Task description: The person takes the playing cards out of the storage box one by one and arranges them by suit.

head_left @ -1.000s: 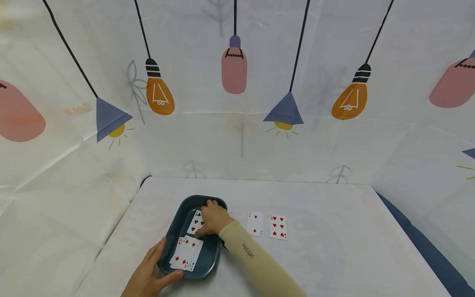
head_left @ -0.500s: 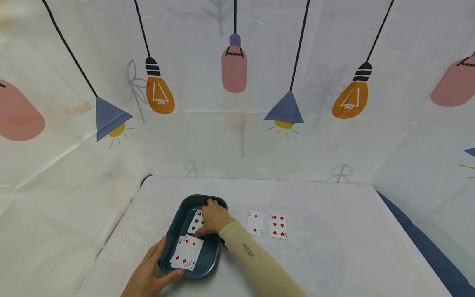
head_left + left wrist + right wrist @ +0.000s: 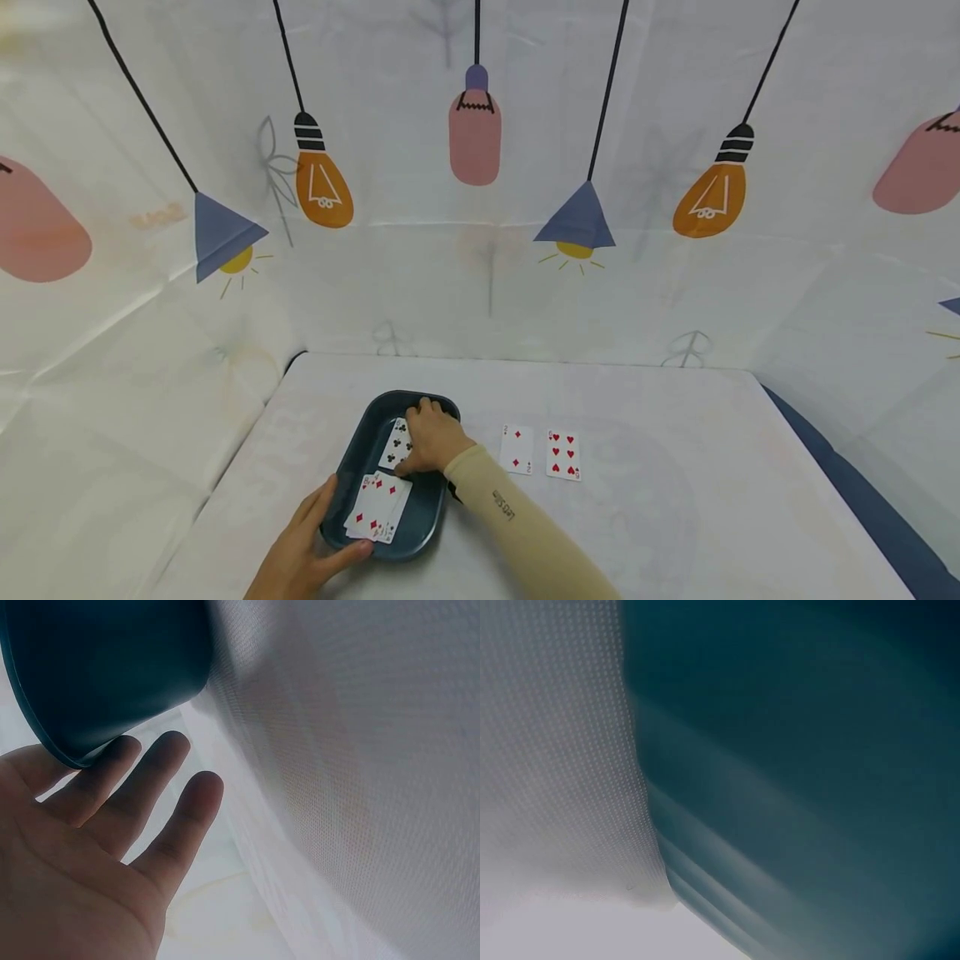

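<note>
In the head view a dark teal tray (image 3: pixel 431 517) stands on the white table. My right hand (image 3: pixel 433 437) reaches into its far half and holds a clubs playing card (image 3: pixel 393 448), fingers at the far end and thumb at the near end. Part of that card is hidden under the hand. A small pile of playing cards (image 3: pixel 377 507), diamonds on top, lies in the near half. My left hand (image 3: pixel 300 550) rests at the tray's near left corner, thumb along the front rim. In the left wrist view its fingers (image 3: pixel 199 796) extend loosely beside the tray wall.
Face up to the right of the tray lie a two of diamonds (image 3: pixel 517 450) and a six of hearts (image 3: pixel 563 456). A white sheet with printed lamps (image 3: pixel 420 292) hangs behind the table. The right wrist view mostly shows the tray's outer wall (image 3: pixel 780 780).
The clubs card has shifted very slightly toward the far end of the tray. Both hands stay almost where they were, and the whole head view has drifted a little.
</note>
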`<state>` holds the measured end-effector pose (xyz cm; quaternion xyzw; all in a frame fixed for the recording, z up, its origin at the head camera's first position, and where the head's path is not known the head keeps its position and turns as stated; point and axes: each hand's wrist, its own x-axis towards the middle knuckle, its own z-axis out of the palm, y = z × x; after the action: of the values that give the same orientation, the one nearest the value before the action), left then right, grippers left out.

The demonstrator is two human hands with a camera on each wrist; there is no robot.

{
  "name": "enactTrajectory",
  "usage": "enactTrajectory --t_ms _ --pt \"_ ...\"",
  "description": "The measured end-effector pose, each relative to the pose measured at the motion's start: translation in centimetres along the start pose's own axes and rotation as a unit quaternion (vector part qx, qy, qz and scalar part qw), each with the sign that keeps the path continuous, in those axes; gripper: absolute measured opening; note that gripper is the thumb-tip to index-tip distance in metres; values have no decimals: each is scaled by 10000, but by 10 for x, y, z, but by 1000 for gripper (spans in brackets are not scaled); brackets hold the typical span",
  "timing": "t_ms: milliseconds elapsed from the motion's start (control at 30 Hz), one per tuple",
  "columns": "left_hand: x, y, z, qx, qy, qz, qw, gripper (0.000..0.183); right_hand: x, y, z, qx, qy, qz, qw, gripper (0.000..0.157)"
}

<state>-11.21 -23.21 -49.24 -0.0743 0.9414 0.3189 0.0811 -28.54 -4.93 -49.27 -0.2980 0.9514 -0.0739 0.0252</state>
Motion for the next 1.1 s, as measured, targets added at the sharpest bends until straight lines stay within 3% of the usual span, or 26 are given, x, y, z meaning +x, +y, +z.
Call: enactTrajectory --t_ms 700,1100 --pt "0 3 3 13 69 -165 9998 125 -4 2 -4 254 202 -196 9993 85" --pt "1 4 1 35 -4 -116 9999 126 -11 7 -9 909 224 -271 9952 84"
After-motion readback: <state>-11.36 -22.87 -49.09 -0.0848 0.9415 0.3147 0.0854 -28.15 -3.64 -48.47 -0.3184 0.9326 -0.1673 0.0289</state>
